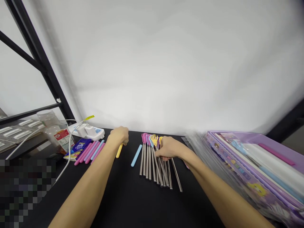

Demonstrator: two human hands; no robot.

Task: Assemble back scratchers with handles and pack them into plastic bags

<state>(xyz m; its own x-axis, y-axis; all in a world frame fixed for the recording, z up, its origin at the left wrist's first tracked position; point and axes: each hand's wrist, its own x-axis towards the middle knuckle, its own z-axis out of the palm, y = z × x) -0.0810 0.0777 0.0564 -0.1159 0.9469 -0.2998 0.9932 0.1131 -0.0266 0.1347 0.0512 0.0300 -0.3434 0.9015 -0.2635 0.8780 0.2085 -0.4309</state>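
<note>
My left hand is closed over the upper end of a yellow handle, its fingertips mostly hidden behind the hand. To its right lies a loose blue handle. A fanned row of back scratcher rods, bare metal with small hand-shaped heads in pink, purple, blue and yellow, covers the middle of the black table. At the right side of this row my right hand has its fingers curled together on a back scratcher near the yellow heads. Its grip partly covers the rods beneath.
Several pink, purple and blue handles lie left, beside a purple packet, a white power strip with a cable, and a clear plastic jar. On the right, clear plastic sleeves adjoin a purple printed box. A white wall stands behind.
</note>
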